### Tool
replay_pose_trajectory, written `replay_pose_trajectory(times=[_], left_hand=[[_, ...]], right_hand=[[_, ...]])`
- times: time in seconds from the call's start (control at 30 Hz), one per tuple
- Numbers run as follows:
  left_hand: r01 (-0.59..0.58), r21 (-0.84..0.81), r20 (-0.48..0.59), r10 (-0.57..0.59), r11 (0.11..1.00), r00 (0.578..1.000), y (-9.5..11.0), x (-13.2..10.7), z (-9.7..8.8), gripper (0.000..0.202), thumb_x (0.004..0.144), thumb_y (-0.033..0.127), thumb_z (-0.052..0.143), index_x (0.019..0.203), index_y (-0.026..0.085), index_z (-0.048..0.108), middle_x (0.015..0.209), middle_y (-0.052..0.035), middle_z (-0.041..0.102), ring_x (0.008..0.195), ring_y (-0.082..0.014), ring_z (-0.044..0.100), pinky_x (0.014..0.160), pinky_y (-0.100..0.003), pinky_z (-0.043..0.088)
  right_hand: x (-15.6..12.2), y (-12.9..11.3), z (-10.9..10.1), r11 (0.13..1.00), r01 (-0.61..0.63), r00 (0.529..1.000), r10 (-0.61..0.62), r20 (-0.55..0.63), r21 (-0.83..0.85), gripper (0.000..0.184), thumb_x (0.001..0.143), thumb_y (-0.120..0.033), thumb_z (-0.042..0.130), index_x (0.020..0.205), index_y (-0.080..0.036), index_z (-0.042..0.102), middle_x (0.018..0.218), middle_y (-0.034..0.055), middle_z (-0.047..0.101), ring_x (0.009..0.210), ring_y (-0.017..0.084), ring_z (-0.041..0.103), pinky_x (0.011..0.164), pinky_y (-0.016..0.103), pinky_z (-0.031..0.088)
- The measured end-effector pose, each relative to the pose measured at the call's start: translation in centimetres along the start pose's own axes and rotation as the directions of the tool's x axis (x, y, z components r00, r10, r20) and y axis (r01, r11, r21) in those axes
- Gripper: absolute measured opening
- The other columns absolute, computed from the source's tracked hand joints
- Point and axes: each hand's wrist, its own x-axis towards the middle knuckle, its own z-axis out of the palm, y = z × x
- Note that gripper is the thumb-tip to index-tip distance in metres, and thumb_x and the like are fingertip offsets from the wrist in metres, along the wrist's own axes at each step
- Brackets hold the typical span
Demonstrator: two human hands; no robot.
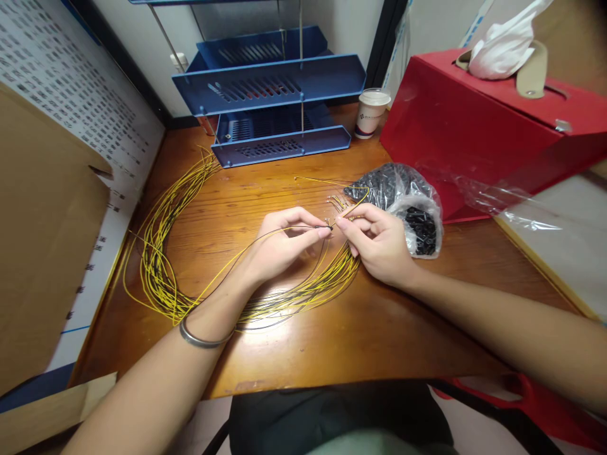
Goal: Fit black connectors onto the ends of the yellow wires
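Between thumb and fingertips my left hand (287, 243) pinches a small black connector (324, 227), from which thin wires trail back over the wrist. My right hand (377, 240) is closed just beside it, pinching a yellow wire (360, 203) whose loose end loops up and to the left. A long bundle of yellow and black wires (161, 278) curves across the table, its near end running under my right hand. Several terminal-tipped wire ends (336, 202) stick out above that hand. Behind it lies a clear plastic bag (403, 183) of small black parts.
A blue tiered tray rack (279, 144) stands at the back of the wooden table (284, 366). To its right are a paper cup (372, 114) and a large red box (441, 120) with white tissue (505, 47) on top. Cardboard (47, 240) rises on the left.
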Motion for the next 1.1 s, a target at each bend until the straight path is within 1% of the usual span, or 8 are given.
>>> replay_pose_trajectory(times=[0.17, 0.27, 0.4, 0.53, 0.8, 1.0, 1.1], left_hand=[[0.012, 0.003, 0.008, -0.012, 1.0, 1.0, 0.11, -0.04, -0.08, 0.023, 0.074, 0.028, 0.084, 0.079, 0.011, 0.071, 0.061, -0.0015, 0.069, 0.051, -0.0095, 0.061, 0.053, -0.02, 0.05], [0.022, 0.016, 0.026, -0.022, 1.0, 0.999, 0.15, -0.05, -0.15, 0.023, 0.074, 0.029, 0.084, 0.079, 0.011, 0.071, 0.064, -0.0032, 0.071, 0.052, -0.0099, 0.061, 0.053, -0.021, 0.051], [0.016, 0.014, 0.066, -0.017, 1.0, 0.998, 0.29, -0.07, -0.19, 0.023, 0.075, 0.029, 0.084, 0.078, 0.011, 0.07, 0.067, -0.004, 0.072, 0.053, -0.0095, 0.061, 0.054, -0.022, 0.051], [0.019, -0.009, 0.079, -0.018, 1.0, 0.997, 0.44, -0.08, -0.21, 0.023, 0.075, 0.029, 0.084, 0.077, 0.011, 0.07, 0.067, -0.0038, 0.073, 0.052, -0.0091, 0.061, 0.053, -0.021, 0.051], [0.022, -0.001, 0.046, -0.022, 1.0, 0.999, 0.34, -0.01, -0.33, 0.024, 0.074, 0.03, 0.085, 0.078, 0.011, 0.071, 0.066, -0.0036, 0.073, 0.052, -0.0099, 0.062, 0.053, -0.021, 0.051], [0.009, 0.017, 0.02, -0.009, 1.0, 1.0, 0.15, 0.06, -0.29, 0.027, 0.073, 0.033, 0.086, 0.08, 0.012, 0.07, 0.066, -0.0033, 0.072, 0.052, -0.0105, 0.061, 0.053, -0.023, 0.051], [0.008, 0.011, 0.01, -0.008, 1.0, 1.0, 0.03, 0.07, -0.27, 0.028, 0.072, 0.033, 0.086, 0.081, 0.012, 0.07, 0.066, -0.0032, 0.072, 0.051, -0.0105, 0.062, 0.053, -0.023, 0.051]], right_hand=[[-0.22, -0.16, -0.36, 1.0, 0.021, 0.999, -0.021, 0.046, -0.003, 0.018, 0.097, -0.031, 0.062, 0.106, -0.016, 0.067, 0.047, -0.0088, 0.05, 0.041, 0.007, 0.042, 0.045, 0.021, 0.034], [-0.3, -0.16, -0.43, 0.999, 0.037, 0.997, -0.037, 0.065, 0.002, 0.019, 0.098, -0.03, 0.06, 0.109, -0.017, 0.067, 0.048, -0.0088, 0.05, 0.042, 0.007, 0.042, 0.046, 0.021, 0.035], [-0.3, -0.15, -0.32, 0.999, 0.039, 0.996, -0.041, 0.075, 0.018, 0.018, 0.098, -0.032, 0.061, 0.107, -0.017, 0.065, 0.048, -0.009, 0.05, 0.041, 0.007, 0.042, 0.045, 0.021, 0.035], [-0.24, -0.22, -0.27, 0.999, 0.025, 0.998, -0.027, 0.065, 0.028, 0.017, 0.097, -0.035, 0.063, 0.1, -0.018, 0.063, 0.047, -0.0093, 0.05, 0.039, 0.007, 0.042, 0.044, 0.021, 0.035], [-0.22, -0.18, -0.3, 0.999, -0.004, 0.999, 0.002, 0.048, 0.034, 0.021, 0.096, -0.04, 0.065, 0.094, -0.019, 0.061, 0.047, -0.0091, 0.051, 0.04, 0.007, 0.043, 0.044, 0.021, 0.034], [-0.04, -0.36, -0.14, 0.998, -0.044, 0.999, 0.044, 0.009, 0.047, 0.033, 0.092, -0.052, 0.067, 0.087, -0.02, 0.058, 0.047, -0.0085, 0.05, 0.04, 0.007, 0.044, 0.041, 0.021, 0.032], [0.01, -0.46, -0.06, 0.998, -0.045, 0.999, 0.045, 0.005, 0.049, 0.034, 0.091, -0.052, 0.068, 0.086, -0.02, 0.059, 0.047, -0.0084, 0.05, 0.039, 0.007, 0.043, 0.041, 0.021, 0.031]])
